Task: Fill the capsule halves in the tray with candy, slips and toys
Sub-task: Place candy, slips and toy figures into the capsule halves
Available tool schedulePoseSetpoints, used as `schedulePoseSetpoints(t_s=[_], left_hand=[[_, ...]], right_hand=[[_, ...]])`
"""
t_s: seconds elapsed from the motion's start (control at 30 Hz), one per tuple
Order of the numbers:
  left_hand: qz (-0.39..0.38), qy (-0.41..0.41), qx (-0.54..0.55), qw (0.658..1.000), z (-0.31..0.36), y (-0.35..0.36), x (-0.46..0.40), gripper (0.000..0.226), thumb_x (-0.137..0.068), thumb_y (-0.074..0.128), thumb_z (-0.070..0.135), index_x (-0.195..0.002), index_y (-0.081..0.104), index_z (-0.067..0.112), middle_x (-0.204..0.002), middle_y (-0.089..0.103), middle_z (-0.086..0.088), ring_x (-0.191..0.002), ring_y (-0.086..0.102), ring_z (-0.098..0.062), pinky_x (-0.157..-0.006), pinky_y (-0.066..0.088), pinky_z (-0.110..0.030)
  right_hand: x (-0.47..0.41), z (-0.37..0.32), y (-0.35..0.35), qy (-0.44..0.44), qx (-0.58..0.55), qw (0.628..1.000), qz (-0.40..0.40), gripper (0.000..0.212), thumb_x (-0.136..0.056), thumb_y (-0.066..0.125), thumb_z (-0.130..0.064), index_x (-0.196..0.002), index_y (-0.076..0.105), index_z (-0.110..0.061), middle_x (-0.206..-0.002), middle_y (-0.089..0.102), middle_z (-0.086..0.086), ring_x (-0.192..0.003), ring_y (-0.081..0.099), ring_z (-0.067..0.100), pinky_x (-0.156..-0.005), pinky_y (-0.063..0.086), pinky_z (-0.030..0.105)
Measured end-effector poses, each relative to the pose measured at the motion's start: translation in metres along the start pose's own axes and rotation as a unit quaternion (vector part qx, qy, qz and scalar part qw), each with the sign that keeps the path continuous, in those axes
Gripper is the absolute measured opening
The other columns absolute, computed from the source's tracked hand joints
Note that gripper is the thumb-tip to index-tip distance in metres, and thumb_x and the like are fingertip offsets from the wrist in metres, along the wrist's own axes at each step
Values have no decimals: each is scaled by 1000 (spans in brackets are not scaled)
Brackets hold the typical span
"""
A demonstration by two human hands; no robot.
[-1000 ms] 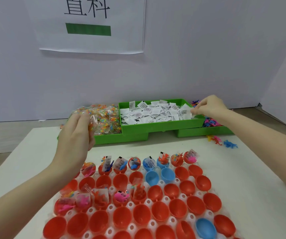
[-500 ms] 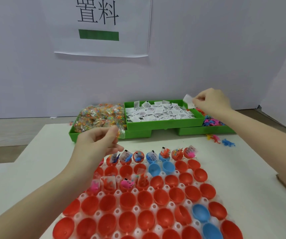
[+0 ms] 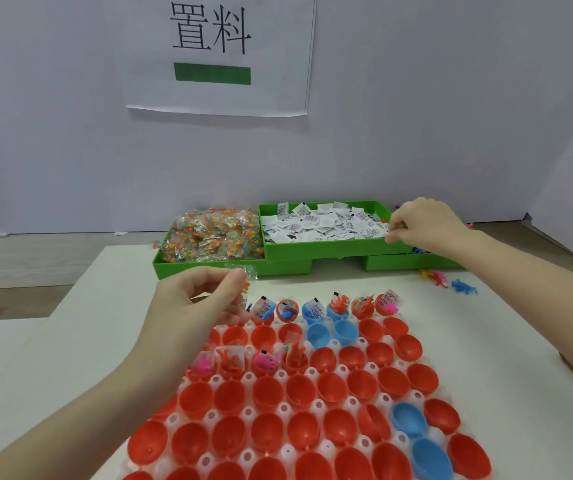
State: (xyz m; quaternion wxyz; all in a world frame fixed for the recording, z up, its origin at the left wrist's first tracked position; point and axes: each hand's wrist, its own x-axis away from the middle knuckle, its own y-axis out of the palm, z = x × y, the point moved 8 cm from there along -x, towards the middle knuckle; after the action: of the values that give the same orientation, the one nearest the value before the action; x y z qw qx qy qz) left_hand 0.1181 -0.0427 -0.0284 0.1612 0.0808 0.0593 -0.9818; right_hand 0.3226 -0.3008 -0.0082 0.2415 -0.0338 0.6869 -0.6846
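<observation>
Over the tray's far-left corner, left hand with its grip pinching a clear candy packet, red and blue capsule halves mostly unfilled below, far-right, right hand with grip pinching among white slips in green bin, loose toys on table.

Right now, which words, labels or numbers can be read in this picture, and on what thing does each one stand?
"置料": large black characters on the white paper sheet taped to the wall, above a plain green bar with no text.
Black print and barcode-like marks on the white slips in the green bin: too small to read.
Print on the slips in the filled capsule halves: too blurred to read.
</observation>
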Motion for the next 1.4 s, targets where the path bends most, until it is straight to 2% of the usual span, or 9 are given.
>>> schedulePoseSetpoints(t_s=[0.13,0.23,0.33,0.5,0.7,0.97,1.17,1.3,1.4], left_hand=[[-4,-11,13,1000,-2,5,0,14,-84,61,18,-76,67,8,-56,61,1,-49,62,-8,-49,48,-12],[-9,-19,15,1000,-3,8,0,15,-84,61,19,-76,67,8,-58,62,0,-50,63,-8,-49,48,-12],[-16,-30,30,999,-5,11,0,14,-84,61,22,-76,68,12,-56,64,4,-53,64,-6,-50,48,-11],[-28,-61,83,994,-2,23,-2,16,-81,62,24,-82,69,10,-76,72,-3,-73,69,-8,-57,52,-11],[-100,-98,182,973,15,50,20,26,-69,65,25,-81,71,3,-77,73,-13,-71,72,-20,-56,52,-14],[-176,-113,221,953,31,65,57,19,-67,66,31,-66,77,15,-73,73,-10,-71,72,-15,-58,52,-11],[-131,-59,105,984,40,50,54,23,-64,70,20,-86,74,11,-80,74,-6,-80,71,-14,-79,55,-24],[-70,-55,99,991,41,30,43,11,-74,67,6,-84,72,8,-77,74,-5,-75,72,-15,-71,55,-16],[-56,-68,103,991,38,22,42,9,-75,68,5,-83,71,5,-78,74,-5,-74,72,-16,-65,54,-14]], right_hand=[[1,20,-12,87,-41,991,97,23,-91,55,-30,-93,71,-14,-84,68,4,-70,53,20,-62,36,26],[2,28,-17,131,-103,976,142,26,-93,52,-30,-100,69,-12,-93,69,5,-84,59,25,-70,38,29],[6,28,-23,165,-275,934,160,28,-91,56,-29,-101,68,-6,-75,63,0,-73,55,19,-71,40,27],[40,-53,-55,32,-588,808,0,22,-62,77,-38,-73,75,-19,-45,46,-10,-44,30,7,-45,31,10],[96,-127,-72,-79,-605,782,-129,8,-62,74,-30,-62,74,-22,-46,50,-10,-45,31,6,-43,27,13],[126,-133,-87,-86,-550,828,-64,11,-64,76,-28,-62,73,-17,-46,39,2,-44,29,9,-43,22,17],[136,-145,-101,-95,-527,845,-10,6,-76,69,-25,-74,72,-20,-48,39,-2,-43,30,6,-42,23,13],[133,-147,-90,-49,-649,755,-84,28,-95,38,-5,-106,63,-12,-57,41,-7,-48,35,4,-48,39,13],[134,-152,-88,-46,-704,701,-105,30,-94,38,-2,-114,57,-13,-60,52,-9,-54,44,4,-57,47,15]])
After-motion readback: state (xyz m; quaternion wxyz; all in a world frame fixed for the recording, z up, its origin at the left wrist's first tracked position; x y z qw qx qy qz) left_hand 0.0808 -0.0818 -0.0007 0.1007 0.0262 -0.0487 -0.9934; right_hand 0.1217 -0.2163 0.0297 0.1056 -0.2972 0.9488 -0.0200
